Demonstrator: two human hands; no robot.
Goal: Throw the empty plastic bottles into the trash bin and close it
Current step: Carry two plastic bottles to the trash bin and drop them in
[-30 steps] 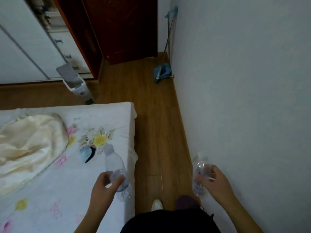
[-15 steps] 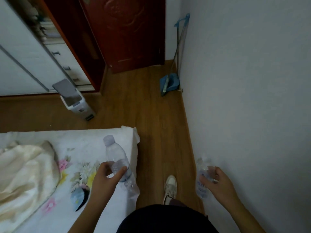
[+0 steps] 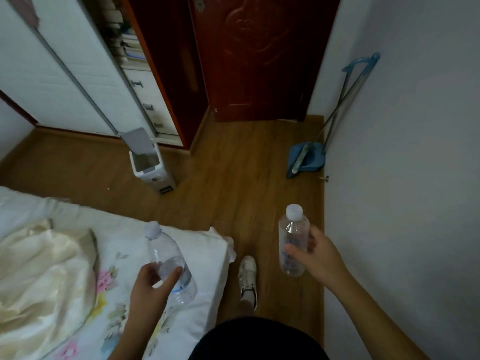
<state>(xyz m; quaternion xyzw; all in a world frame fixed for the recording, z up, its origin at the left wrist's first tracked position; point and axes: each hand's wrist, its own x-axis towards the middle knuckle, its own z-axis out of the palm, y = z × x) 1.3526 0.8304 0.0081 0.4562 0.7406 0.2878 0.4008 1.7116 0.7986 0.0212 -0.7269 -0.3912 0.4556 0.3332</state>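
Both hands are full: my left hand is closed around the lower body of one clear bottle, thumb and fingers pinching it with the capped neck leaning away from me over the near corner of the bed, and my right hand is wrapped around the middle of the other bottle, which stands almost upright with its white cap on top. Both look empty and light, so I judge a loose hold is enough; squeezing harder would only crumple them. Outward from the hands, my shoe is on the wooden floor between the bed on the left and the white wall on the right. The trash bin stands farther off and to the left, well apart from me, near the wardrobe, with its grey lid tipped up and the mouth open. The step in hand, as I read it, is the carry. To do it well I should round the bed corner and get right over the bin, since its mouth looks narrow. I would drop the bottles one at a time, base first, then free a hand to push the lid down. The blue dustpan by the far right wall is out of my path.
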